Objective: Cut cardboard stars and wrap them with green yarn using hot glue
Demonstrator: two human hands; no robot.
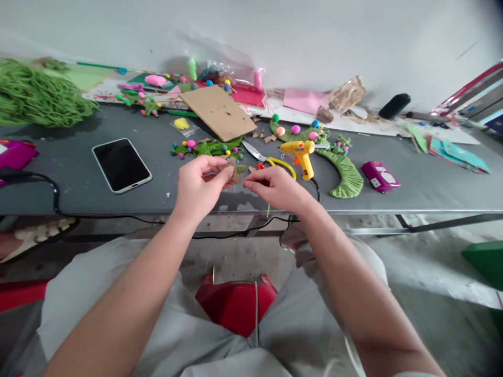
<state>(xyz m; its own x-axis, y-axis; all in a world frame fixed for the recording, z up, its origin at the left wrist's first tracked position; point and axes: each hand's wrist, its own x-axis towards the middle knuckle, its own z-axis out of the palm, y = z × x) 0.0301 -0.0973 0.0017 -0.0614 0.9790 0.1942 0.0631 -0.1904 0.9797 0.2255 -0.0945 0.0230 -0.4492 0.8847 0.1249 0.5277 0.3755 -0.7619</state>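
Near the table's front edge, my left hand (200,183) pinches a small brown cardboard cutout (234,173), which looks star-shaped and has green yarn (241,169) wound on one part. My right hand (273,184) is closed just to its right, thumb and fingertips pressed together on the yarn, and a loose green end (268,210) hangs below. Most of the strand is too thin to follow. Right behind the hands lie scissors (255,152) with yellow handles and a yellow glue gun (299,154). A decorated green yarn crescent (346,175) curves to the right.
A white-edged phone (121,165) lies at left, below a heap of green yarn (43,97). Behind the hands are a cardboard sheet (220,112) and green stars with pom-poms (204,149). A purple packet (380,177) sits at right. A black cable (236,233) hangs along the front edge.
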